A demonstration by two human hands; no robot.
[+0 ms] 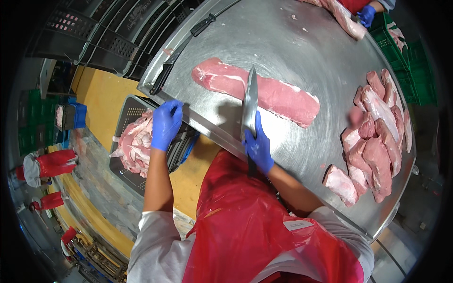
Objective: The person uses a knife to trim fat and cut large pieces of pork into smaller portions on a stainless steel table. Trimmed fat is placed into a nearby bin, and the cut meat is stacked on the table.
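My right hand (259, 147), in a blue glove, is closed around a broad-bladed knife (251, 94). The blade points away from me and crosses over a long pork loin (287, 100) lying on the steel table (302, 52); whether it touches the meat I cannot tell. My left hand (166, 126), also blue-gloved, is by the table's left edge, above a grey crate (123, 166). Its fingers are curled, and anything inside them is hidden. Pale meat trimmings (135, 147) are heaped in the crate.
Several meat pieces (377, 153) are piled on the table's right. A black-handled knife (163, 78) and a honing steel (204, 24) lie along the left rim. A co-worker's gloved hand (366, 16) is beside meat at the far right. Dark crates (118, 33) stand behind left.
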